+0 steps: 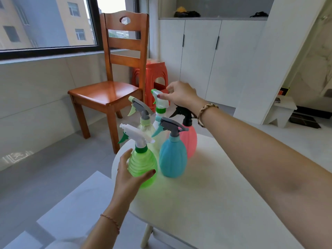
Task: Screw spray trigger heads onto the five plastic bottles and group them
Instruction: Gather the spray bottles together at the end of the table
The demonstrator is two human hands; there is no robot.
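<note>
Several spray bottles stand close together at the far left of the round white table (215,186), each with a trigger head on. My left hand (129,175) curls round the clear green bottle (143,164), thumb on its front. My right hand (179,95) pinches the white trigger head (159,100) of the tall white bottle at the back. The blue bottle (172,157) with a grey head stands in front. Behind it the pink bottle (189,141) carries a black head. A pale yellow bottle (145,126) with a grey head is at the back left.
A wooden chair (111,90) stands beyond the table on the left, with a red plastic stool (154,72) behind it. White cabinets (206,56) line the back wall. The bottles stand near the table's far left edge.
</note>
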